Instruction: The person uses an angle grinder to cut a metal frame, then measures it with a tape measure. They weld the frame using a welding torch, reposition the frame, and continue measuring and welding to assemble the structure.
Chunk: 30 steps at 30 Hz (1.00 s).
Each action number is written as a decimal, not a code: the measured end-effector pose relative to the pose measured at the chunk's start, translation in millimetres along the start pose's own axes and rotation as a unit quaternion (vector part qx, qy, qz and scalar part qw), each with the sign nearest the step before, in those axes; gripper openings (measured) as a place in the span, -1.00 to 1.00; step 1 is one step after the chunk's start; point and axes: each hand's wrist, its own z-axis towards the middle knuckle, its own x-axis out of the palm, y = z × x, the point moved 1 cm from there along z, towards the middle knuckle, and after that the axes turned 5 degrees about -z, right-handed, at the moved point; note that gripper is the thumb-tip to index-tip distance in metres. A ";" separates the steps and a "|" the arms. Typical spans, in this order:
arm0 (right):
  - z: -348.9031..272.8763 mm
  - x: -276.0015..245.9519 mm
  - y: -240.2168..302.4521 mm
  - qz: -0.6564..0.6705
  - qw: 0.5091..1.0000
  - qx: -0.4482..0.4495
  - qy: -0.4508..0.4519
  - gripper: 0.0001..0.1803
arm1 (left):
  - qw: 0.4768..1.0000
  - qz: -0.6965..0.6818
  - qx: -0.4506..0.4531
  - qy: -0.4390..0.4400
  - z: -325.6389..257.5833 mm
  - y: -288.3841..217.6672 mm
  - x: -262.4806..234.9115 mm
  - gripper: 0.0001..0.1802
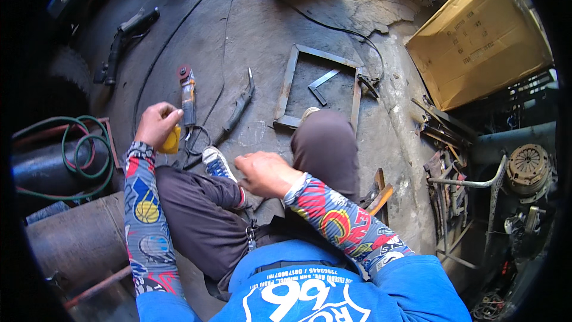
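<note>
My left hand (158,125) is closed on a yellow tape measure (171,142), which shows below its fingers beside my left knee. Just beyond lies an angle grinder (188,101) with a reddish disc. My right hand (266,174) is held between my legs, fingers curled in; whether anything is in them is hidden. A welding torch (241,107) rests on the floor ahead of my shoe. Farther right, a square steel frame (287,83) lies flat, with a small angled metal piece (323,86) inside it. My right foot reaches the frame's near edge.
Black cables (173,42) run across the concrete. Gas cylinders (77,241) and green hoses (89,173) stand at the left. On the right are a cardboard box (471,36), scrap metal (444,128) and a round clutch part (528,166). Another handheld tool (122,42) lies far left.
</note>
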 end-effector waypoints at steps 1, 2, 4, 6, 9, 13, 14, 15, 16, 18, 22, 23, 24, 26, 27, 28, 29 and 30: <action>-6.2 2.1 -5.3 -0.009 1.000 0.010 0.006 -0.66 | 1.000 -0.012 -0.012 0.002 0.3 1.0 -0.9 -0.65; -12.7 4.7 -12.9 -0.017 1.000 0.014 0.016 -0.65 | 1.000 -0.021 -0.018 -0.002 -1.5 3.2 -2.3 -0.65; -25.0 11.1 -33.6 -0.001 1.000 0.007 0.016 -0.62 | 0.999 0.020 -0.027 -0.018 -3.4 7.9 -6.4 -0.65; -32.6 21.7 -60.1 0.034 0.997 0.055 0.048 -0.62 | 0.998 0.045 -0.048 -0.013 -3.5 12.1 -9.5 -0.64; -42.8 41.8 -98.2 -0.126 0.966 0.175 0.144 -0.57 | 0.995 0.064 -0.066 0.032 2.6 11.7 -9.1 -0.59; -59.5 50.0 -126.8 -0.047 0.974 0.186 0.121 -0.52 | 0.992 0.043 -0.105 0.062 9.5 -1.2 2.3 -0.54; -63.7 49.6 -128.9 -0.033 0.980 0.171 0.098 -0.52 | 0.990 0.034 -0.107 0.088 9.1 -5.6 3.6 -0.54; -67.1 48.5 -129.4 -0.020 0.983 0.165 0.083 -0.52 | 0.987 0.020 -0.111 0.111 10.4 -10.1 5.1 -0.54; -70.0 47.6 -128.8 -0.009 0.985 0.159 0.071 -0.52 | 0.983 0.006 -0.121 0.140 11.8 -14.6 7.3 -0.54; -72.0 45.9 -126.1 -0.003 0.984 0.164 0.074 -0.52 | 0.969 -0.006 -0.136 0.204 17.0 -22.9 11.9 -0.49; -70.5 43.6 -122.7 0.004 0.983 0.168 0.071 -0.51 | 0.958 -0.019 -0.153 0.241 27.3 -30.6 22.9 -0.50; -70.6 43.0 -123.6 0.008 0.983 0.170 0.067 -0.51 | 0.960 -0.003 -0.153 0.233 29.4 -30.7 25.0 -0.50; -70.4 42.5 -123.9 0.005 0.983 0.172 0.066 -0.51 | 0.961 0.007 -0.157 0.228 31.3 -30.3 26.5 -0.50; -71.0 42.4 -125.3 0.003 0.982 0.176 0.073 -0.50 | 0.961 0.025 -0.158 0.227 33.1 -28.2 28.0 -0.50; -71.0 42.2 -125.9 0.002 0.981 0.177 0.076 -0.50 | 0.962 0.020 -0.158 0.223 33.2 -26.6 27.9 -0.51; -70.7 42.6 -126.3 0.001 0.980 0.181 0.080 -0.49 | 0.963 0.015 -0.165 0.214 32.1 -24.2 26.7 -0.53; -70.4 42.5 -126.3 -0.002 0.981 0.176 0.081 -0.49 | 0.963 0.010 -0.176 0.204 30.9 -21.9 24.7 -0.55; -70.1 42.9 -126.7 -0.007 0.981 0.175 0.083 -0.49 | 0.964 0.008 -0.174 0.200 29.6 -19.1 22.9 -0.54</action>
